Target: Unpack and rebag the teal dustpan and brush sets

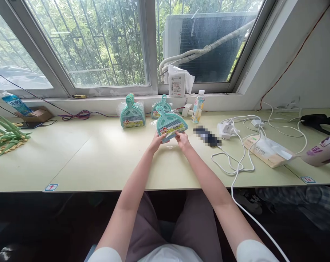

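Between my two hands is a small teal dustpan and brush set (171, 124) in clear plastic wrap, its handle pointing away from me and a printed label across its front. My left hand (156, 142) grips its lower left corner. At the lower right corner, my right hand (182, 139) closes on it with thumb and fingers. Just behind it stands another wrapped dustpan set (161, 105), partly hidden. To the left, several more wrapped dustpan sets (132, 112) are stacked together near the window wall.
Right of my hands are a drink bottle (198, 107), a blurred-out dark phone-like object (207, 136), white cables (243, 160), a charger block (227, 129) and a tissue pack (268, 150). A cable bundle (76, 115) and green spiky plant-like pieces (8, 136) lie left.
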The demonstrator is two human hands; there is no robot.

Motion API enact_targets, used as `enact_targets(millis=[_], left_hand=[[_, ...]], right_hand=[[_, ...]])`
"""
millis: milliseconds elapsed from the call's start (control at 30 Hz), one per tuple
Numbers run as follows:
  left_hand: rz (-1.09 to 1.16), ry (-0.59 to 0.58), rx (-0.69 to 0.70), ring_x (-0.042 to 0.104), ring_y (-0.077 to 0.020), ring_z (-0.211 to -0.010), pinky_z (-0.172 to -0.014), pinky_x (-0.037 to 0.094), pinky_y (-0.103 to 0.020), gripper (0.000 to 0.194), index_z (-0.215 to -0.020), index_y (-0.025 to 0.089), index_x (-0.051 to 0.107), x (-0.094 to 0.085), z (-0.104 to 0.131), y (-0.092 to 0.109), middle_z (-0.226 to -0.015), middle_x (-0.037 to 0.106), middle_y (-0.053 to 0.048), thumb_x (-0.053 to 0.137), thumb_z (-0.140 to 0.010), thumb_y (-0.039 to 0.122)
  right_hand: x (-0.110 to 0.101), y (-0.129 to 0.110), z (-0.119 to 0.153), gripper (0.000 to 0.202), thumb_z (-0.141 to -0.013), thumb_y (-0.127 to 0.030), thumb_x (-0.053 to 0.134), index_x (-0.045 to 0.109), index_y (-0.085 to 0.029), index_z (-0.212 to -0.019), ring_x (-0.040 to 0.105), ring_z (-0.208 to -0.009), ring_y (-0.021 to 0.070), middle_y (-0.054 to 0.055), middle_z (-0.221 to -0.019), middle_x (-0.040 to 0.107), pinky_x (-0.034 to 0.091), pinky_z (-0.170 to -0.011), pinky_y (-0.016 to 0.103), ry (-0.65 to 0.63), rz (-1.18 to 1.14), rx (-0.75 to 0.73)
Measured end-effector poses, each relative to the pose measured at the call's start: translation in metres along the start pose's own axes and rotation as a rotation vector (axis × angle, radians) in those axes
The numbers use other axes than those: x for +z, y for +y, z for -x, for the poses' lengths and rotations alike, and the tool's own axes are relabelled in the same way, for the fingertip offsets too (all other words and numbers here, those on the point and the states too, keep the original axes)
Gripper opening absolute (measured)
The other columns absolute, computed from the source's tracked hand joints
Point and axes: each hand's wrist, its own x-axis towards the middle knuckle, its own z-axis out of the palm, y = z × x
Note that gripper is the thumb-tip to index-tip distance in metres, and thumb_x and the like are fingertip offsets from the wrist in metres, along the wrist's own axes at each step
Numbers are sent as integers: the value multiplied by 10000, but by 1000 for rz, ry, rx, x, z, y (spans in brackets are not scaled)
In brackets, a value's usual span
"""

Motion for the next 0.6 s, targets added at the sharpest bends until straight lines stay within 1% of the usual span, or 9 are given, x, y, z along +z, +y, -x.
enact_targets(millis=[133,200,267,333,367,400,467,533,600], left_hand=[[70,94,-10,643,-235,-949,-753,598,-447,597,-1215,217,459,-12,-4,6,-1246,589,-99,705,-672,182],[111,138,1,654,-230,-911,-721,606,-434,629,-1256,222,442,-21,-6,9,-1226,602,-99,676,-676,149],[150,201,-4,667,-211,-863,-696,608,-395,646,-1291,224,427,-31,-8,11,-1199,619,-93,643,-691,124],[180,270,-39,672,-170,-784,-654,598,-315,628,-1298,206,436,-39,-9,11,-1143,644,-85,617,-705,102],[193,295,-65,669,-150,-746,-630,586,-271,596,-1285,185,456,-42,-10,11,-1105,658,-84,607,-715,96],[205,307,-93,667,-136,-719,-611,572,-238,549,-1259,158,484,-44,-10,11,-1066,670,-87,599,-726,97],[227,291,-138,673,-135,-716,-611,564,-213,451,-1197,105,534,-46,-10,11,-1013,686,-102,592,-749,110],[230,261,-170,691,-160,-767,-653,579,-233,420,-1177,85,550,-46,-9,12,-1008,694,-115,595,-761,121],[212,230,-208,702,-188,-816,-687,596,-271,468,-1221,91,528,-45,-8,13,-1032,696,-124,603,-760,119]], right_hand=[[-10,-14,-9,72,-833,-98,583,640,-140,-846,708,-736,158,59,-731,722,597,-773,289,-133,190,159],[-19,-24,-14,132,-868,-193,575,657,-114,-802,712,-726,196,103,-710,715,597,-764,344,-192,422,170],[-30,-32,-19,188,-878,-227,554,680,-104,-813,713,-762,228,133,-776,720,581,-802,408,-103,697,0],[-39,-36,-24,173,-842,-189,580,699,-133,-955,694,-926,250,137,-1013,714,522,-921,462,-5,934,-304],[-42,-37,-25,268,-801,-163,624,687,-171,-1061,653,-1049,260,120,-1161,673,468,-996,481,-14,1023,-450],[-44,-36,-26,424,-749,-145,677,651,-218,-1166,586,-1171,266,92,-1291,607,402,-1063,492,-76,1092,-564],[-46,-33,-27,656,-664,-153,768,584,-288,-1279,450,-1317,275,49,-1428,494,296,-1132,500,-233,1168,-688],[-45,-31,-28,570,-683,-230,783,631,-303,-1227,418,-1336,280,36,-1442,477,271,-1137,498,-278,1151,-741],[-44,-30,-28,313,-761,-326,731,719,-300,-1073,432,-1317,274,24,-1424,495,285,-1126,480,-236,1069,-780]])
